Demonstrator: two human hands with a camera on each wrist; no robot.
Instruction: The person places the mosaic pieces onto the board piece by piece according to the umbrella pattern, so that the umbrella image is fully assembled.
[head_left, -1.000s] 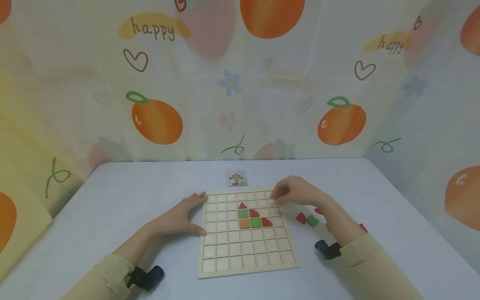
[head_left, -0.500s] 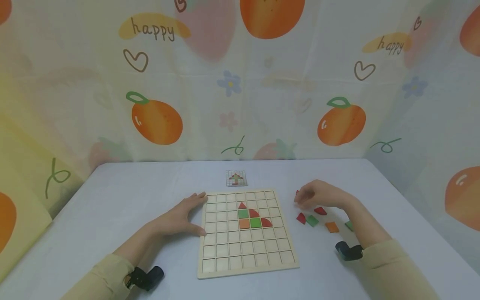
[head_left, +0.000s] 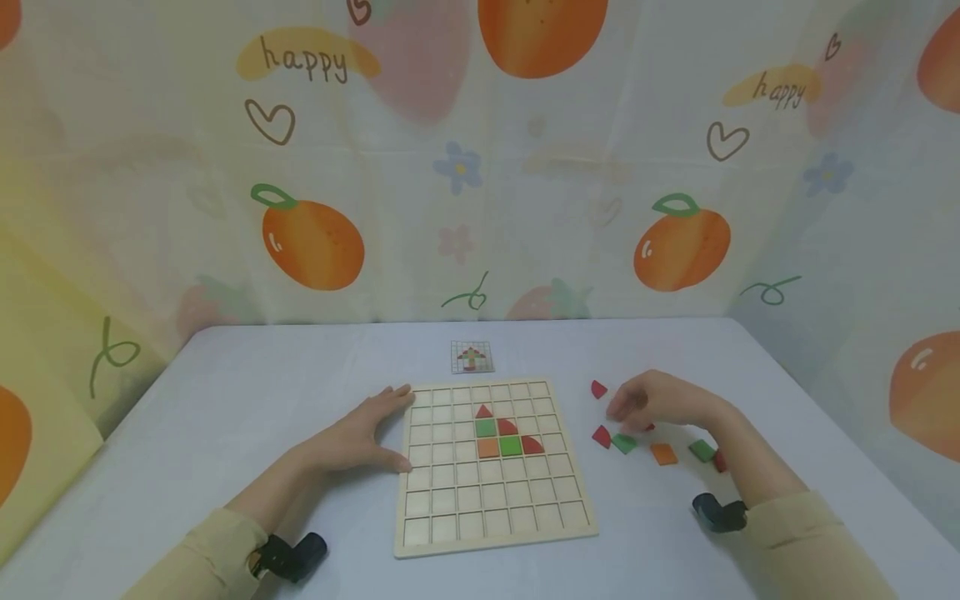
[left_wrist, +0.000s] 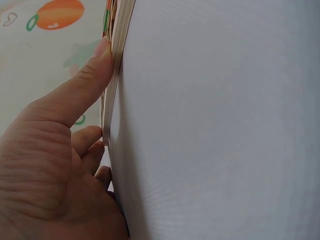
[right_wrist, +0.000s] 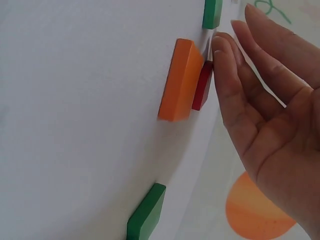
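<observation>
A pale wooden grid board (head_left: pixel 438 529) lies on the table. My left hand (head_left: pixel 348 437) rests at its left edge, thumb and fingers spread; the left wrist view shows the thumb (left_wrist: pixel 90 82) against the rim. On the board sit a red triangle (head_left: pixel 483 412), a green square (head_left: pixel 485 427), an orange square (head_left: pixel 488 448), another green square (head_left: pixel 510 446) and two red quarter-circle pieces (head_left: pixel 532 445). Right of the board, my right hand (head_left: pixel 663 402) hovers low over loose pieces, fingers loosely bent, fingertips close to a red piece (right_wrist: pixel 202 87) behind an orange square (right_wrist: pixel 176 82).
Loose on the table at right lie red quarter-circle pieces (head_left: pixel 598 389), a green square (head_left: pixel 623 443) beside another red piece (head_left: pixel 602 437), and a second green square (head_left: pixel 702 451). Behind the board is a small pattern card (head_left: pixel 472 357). A printed cloth (head_left: pixel 540 242) hangs behind the table.
My right hand has moved right and a little down, from the board's upper right corner to the loose pieces. A red quarter-circle piece it partly covered now shows fully. My left hand stays put.
</observation>
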